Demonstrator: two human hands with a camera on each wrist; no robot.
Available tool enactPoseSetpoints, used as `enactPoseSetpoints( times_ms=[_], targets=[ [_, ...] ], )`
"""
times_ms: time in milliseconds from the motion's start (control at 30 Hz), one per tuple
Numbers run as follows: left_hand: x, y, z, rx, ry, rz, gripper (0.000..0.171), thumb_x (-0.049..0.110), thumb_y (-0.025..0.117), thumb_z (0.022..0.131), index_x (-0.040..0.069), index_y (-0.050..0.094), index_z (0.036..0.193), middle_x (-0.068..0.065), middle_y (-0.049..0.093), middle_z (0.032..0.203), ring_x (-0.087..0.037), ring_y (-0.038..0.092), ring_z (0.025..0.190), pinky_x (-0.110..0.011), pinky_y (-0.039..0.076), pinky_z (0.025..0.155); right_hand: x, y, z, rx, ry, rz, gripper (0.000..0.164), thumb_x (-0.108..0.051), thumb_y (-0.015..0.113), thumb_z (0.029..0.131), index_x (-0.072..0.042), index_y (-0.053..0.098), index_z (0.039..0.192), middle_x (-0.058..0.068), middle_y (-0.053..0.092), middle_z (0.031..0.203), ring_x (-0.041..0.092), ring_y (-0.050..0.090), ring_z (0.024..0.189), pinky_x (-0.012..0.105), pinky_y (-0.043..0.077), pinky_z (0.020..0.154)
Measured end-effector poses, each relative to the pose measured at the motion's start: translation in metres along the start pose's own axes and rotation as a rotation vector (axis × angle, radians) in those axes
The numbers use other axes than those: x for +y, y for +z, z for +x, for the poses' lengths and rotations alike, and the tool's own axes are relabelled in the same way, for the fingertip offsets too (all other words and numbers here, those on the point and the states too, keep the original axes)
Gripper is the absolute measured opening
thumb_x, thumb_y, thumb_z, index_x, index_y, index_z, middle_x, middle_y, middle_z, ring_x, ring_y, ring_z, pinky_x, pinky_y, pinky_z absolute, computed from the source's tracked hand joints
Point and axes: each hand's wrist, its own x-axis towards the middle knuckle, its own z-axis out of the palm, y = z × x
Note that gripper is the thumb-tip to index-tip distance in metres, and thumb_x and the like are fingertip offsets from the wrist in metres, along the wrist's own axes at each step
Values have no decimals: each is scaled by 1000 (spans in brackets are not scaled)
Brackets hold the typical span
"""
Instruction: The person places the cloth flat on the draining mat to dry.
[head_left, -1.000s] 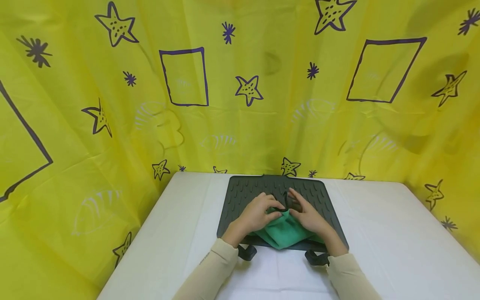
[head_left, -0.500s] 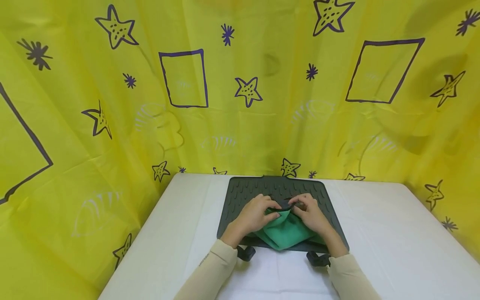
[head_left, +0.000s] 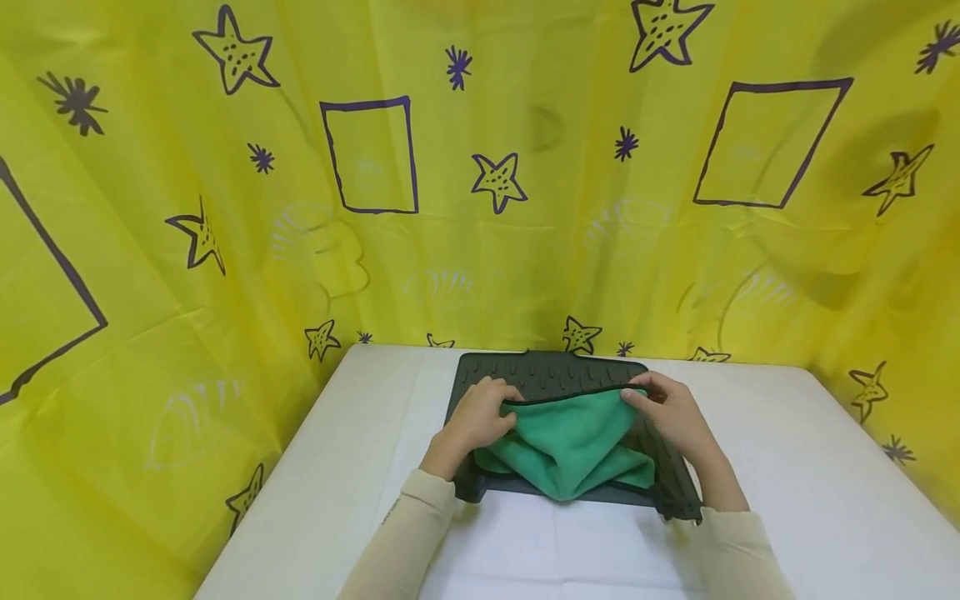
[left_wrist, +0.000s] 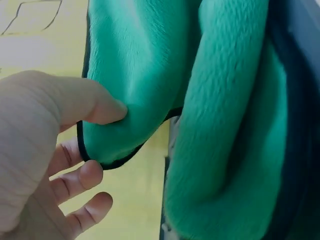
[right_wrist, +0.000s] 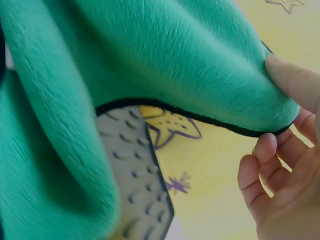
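A green plush cloth (head_left: 570,437) with black edging hangs between my two hands, its upper edge stretched across and its lower folds draped over a dark ridged mat (head_left: 540,373). My left hand (head_left: 480,414) pinches one upper corner; in the left wrist view the thumb (left_wrist: 100,102) presses on the green face while other fingers lie behind it. At the opposite corner my right hand (head_left: 671,408) pinches the cloth, raised slightly higher than the left. The right wrist view shows the thumb (right_wrist: 292,75) on top of that corner and fingers beneath.
The mat lies on a white table (head_left: 780,450), with dark bracket-like feet (head_left: 678,508) at its front corners. A yellow curtain (head_left: 450,250) printed with stars and squares surrounds the table at the back and sides.
My hands were close together at the bunched cloth's black edge. They have moved apart, left hand leftward and right hand rightward and up, spreading the upper edge between them.
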Motion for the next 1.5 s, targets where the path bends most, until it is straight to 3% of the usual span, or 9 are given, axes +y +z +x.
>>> enactPoseSetpoints(
  times_ms=[233, 433, 600, 700, 800, 967, 1100, 1167, 1500],
  targets=[
    [-15, -14, -1, 145, -69, -114, 15, 19, 73, 95, 10, 76, 107, -4, 70, 95, -18, 55, 87, -33, 48, 77, 11, -21, -4, 48, 51, -23, 35, -38, 65, 101, -3, 63, 100, 0, 57, 82, 12, 50, 79, 28, 41, 67],
    [-22, -19, 0, 323, -131, -312, 15, 18, 72, 96, 6, 71, 104, -4, 61, 77, -12, 49, 70, -24, 41, 64, 19, -27, -5, -83, 74, -19, 33, -35, 65, 101, -2, 62, 104, 1, 54, 79, 11, 49, 80, 29, 40, 71],
    [-23, -19, 3, 429, -175, -350, 14, 21, 72, 96, 8, 69, 100, 2, 48, 71, -10, 42, 64, -22, 34, 60, 22, -30, -9, -201, 58, 16, 30, -22, 69, 99, 1, 64, 116, 5, 58, 89, 12, 50, 84, 29, 45, 72],
    [-24, -20, 1, 403, -201, -318, 16, 22, 73, 96, 7, 70, 101, 3, 44, 69, -11, 40, 63, -23, 32, 60, 25, -29, -10, -299, 68, -3, 26, -18, 70, 97, 1, 64, 114, 6, 57, 91, 15, 50, 87, 31, 46, 73],
    [-29, -20, -3, 291, -218, -284, 17, 22, 72, 96, 7, 71, 104, 1, 50, 69, -12, 43, 63, -25, 36, 60, 28, -24, -10, -339, 91, -37, 21, -18, 68, 98, 0, 64, 108, 6, 59, 92, 19, 51, 89, 31, 46, 76],
    [-41, -19, -10, 32, -215, -272, 22, 16, 71, 96, 4, 72, 114, -6, 64, 86, -16, 54, 76, -31, 47, 68, 33, -15, -9, -265, 137, -44, 22, -17, 63, 101, 2, 61, 111, 9, 61, 91, 20, 53, 86, 32, 47, 73],
    [-48, -14, -12, -65, -218, -269, 24, 13, 70, 95, 1, 71, 116, -9, 67, 91, -18, 57, 81, -33, 49, 70, 33, -7, -7, -201, 197, -73, 24, -18, 62, 101, 4, 59, 111, 7, 59, 80, 20, 52, 77, 33, 42, 65],
    [-51, -12, -12, -49, -227, -266, 23, 14, 71, 95, 2, 72, 115, -8, 68, 91, -18, 58, 81, -32, 50, 70, 32, -5, -7, -178, 238, -90, 26, -20, 62, 102, 4, 60, 112, 6, 61, 80, 20, 54, 76, 33, 42, 65],
    [-60, -16, 4, 269, -290, -329, 17, 21, 75, 93, 6, 76, 102, -9, 77, 91, -21, 70, 81, -34, 56, 70, 18, -5, 11, 23, 325, 13, 44, -35, 61, 102, 5, 62, 122, 5, 69, 96, 16, 58, 87, 26, 49, 71]
  ],
)
